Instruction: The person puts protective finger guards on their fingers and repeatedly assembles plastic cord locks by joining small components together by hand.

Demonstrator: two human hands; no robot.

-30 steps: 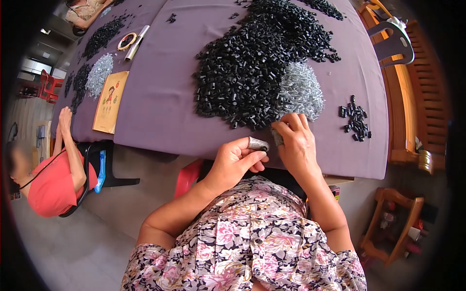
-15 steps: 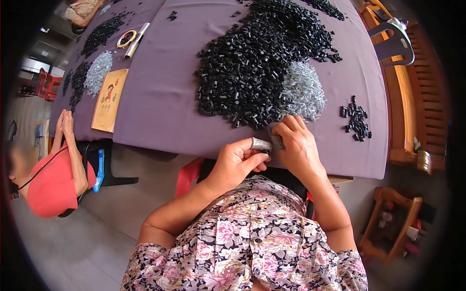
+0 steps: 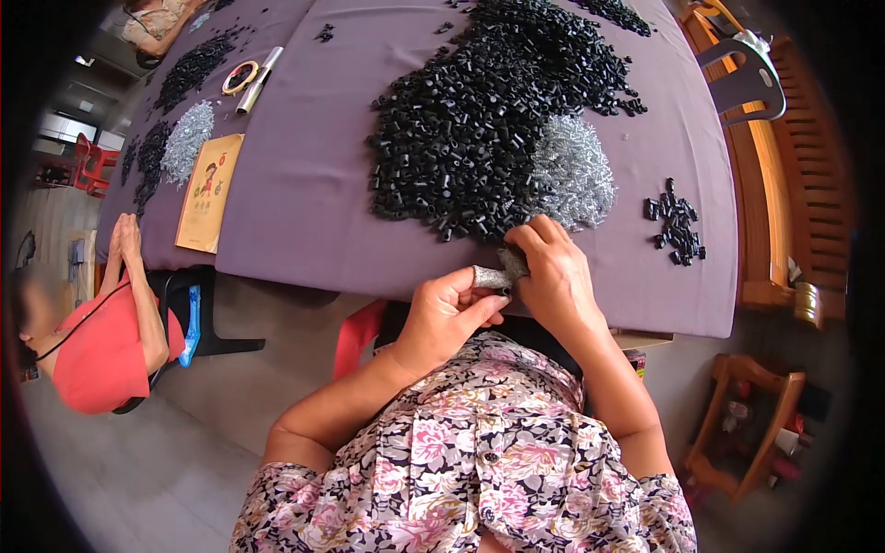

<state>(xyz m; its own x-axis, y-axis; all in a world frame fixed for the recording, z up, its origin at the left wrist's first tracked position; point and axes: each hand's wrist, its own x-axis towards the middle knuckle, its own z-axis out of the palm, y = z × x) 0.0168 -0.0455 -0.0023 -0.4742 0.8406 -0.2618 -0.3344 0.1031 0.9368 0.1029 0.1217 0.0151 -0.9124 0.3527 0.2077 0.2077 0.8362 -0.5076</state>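
Note:
My left hand (image 3: 449,311), with grey wrapping on its index finger, pinches a small black piece (image 3: 502,293) near the table's front edge. Right beside it is my right hand (image 3: 551,267), fingers closed, also with grey wrapping on a finger; what its fingertips hold is hidden. Beyond both hands lies a large heap of black pieces (image 3: 452,138). A pile of small clear or silvery pieces (image 3: 573,175) adjoins its right side. Farther right on the purple cloth (image 3: 313,157) sits a small group of black pieces (image 3: 676,221).
At the left are a yellow booklet (image 3: 210,194), a tape roll (image 3: 241,77), a silvery tube (image 3: 261,81) and another silvery pile (image 3: 189,138). A person in red (image 3: 111,346) sits at the left edge. A grey chair (image 3: 747,83) stands at the far right.
My right hand has shifted slightly left, its fingers closer to my left hand. The seated person's hands have come together.

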